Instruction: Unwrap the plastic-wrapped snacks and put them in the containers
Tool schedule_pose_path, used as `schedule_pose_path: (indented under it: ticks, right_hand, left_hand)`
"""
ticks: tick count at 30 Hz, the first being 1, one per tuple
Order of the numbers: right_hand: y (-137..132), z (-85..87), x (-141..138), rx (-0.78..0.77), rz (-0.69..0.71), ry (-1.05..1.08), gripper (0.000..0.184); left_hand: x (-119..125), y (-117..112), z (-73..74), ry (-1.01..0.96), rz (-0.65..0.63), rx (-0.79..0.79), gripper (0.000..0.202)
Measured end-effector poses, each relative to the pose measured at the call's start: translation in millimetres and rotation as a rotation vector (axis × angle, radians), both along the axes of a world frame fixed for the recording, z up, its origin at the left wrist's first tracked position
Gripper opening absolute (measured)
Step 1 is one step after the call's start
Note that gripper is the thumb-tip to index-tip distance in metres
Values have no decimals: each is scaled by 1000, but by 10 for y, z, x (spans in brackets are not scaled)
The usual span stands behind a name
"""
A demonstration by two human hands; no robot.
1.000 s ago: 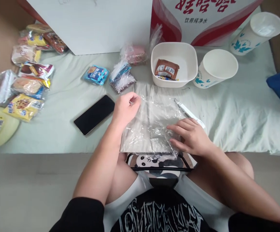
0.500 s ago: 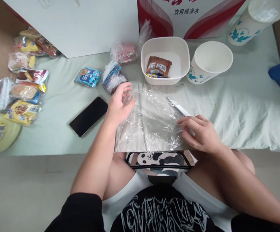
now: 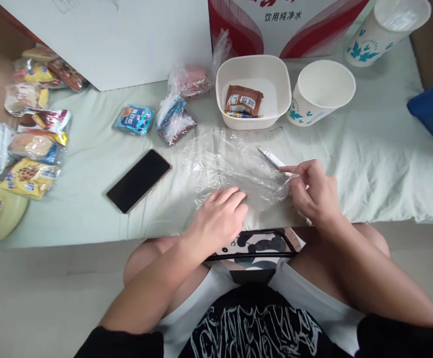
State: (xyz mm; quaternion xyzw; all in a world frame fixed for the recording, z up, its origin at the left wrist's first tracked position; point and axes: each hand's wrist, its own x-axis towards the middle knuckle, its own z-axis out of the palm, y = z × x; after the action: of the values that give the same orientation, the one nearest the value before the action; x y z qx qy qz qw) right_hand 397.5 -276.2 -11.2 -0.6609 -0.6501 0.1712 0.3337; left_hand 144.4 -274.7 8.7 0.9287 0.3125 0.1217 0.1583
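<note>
A thin clear plastic bag (image 3: 224, 164) lies spread and wrinkled on the pale green cloth in front of me. At its right edge, my right hand (image 3: 315, 191) pinches the film between thumb and fingers. My left hand (image 3: 222, 214) rests palm down at the bag's front edge, its fingers loosely stretched and holding nothing. A slim silver tool (image 3: 272, 157), resembling a craft knife, lies at the bag's right side. Its rear end reaches the right index finger; I cannot make out whether they touch.
Behind the bag stand a white tub (image 3: 254, 122) with a brown snack packet (image 3: 244, 101) inside and a paper cup (image 3: 323, 92). To the left are a phone (image 3: 139, 181), a blue snack packet (image 3: 133, 119) and several wrapped snacks (image 3: 39, 124). Large boxes (image 3: 157, 40) line the back.
My left hand has come from the bag's far left corner toward me and right, to its front edge. My right hand has shifted slightly up and right, lifting the film's right edge.
</note>
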Motion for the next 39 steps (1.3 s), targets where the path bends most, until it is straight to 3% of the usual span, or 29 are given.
schedule_pose_path:
  ticks: [2,4,8,9,12,13,22,26,28,33,39]
  right_hand:
    - [12,-26,15,71,9,170,15]
    - [29,-45,50,179,92,353,16]
    - [94,-39,115,179,424,504,63]
    - [110,-32,123,155,488,467,61]
    - [134,-14,125,164,567,290,14]
    - [130,-8,124,181,561,258,7]
    - [58,-47,144,144,381,304,12]
    - [87,-34,165,47,380,223,46]
    - [100,11,168,-4,385,202,53]
    - [106,109,143,-73,278,184,21]
    - [52,34,132,-108,156,270,26]
  left_hand:
    - [-57,82,1,-90,81,-72,20]
    - [-160,213,38,-258,187,-267,20]
    - [-374,459,96,-467,345,-614,15]
    - [-411,499,99,-490,371,-661,16]
    - [-473,561,108,-527,424,-729,17]
    - [-483,570,117,-525,430,-742,17]
    - [-573,638,227,-338,416,-989,11]
    - [-628,670,211,-276,388,-983,16]
    - [-666,685,206,-261,376,-965,17]
    - [-752,707,201,-236,375,-933,16]
    - [-728,692,208,-359,460,-874,17]
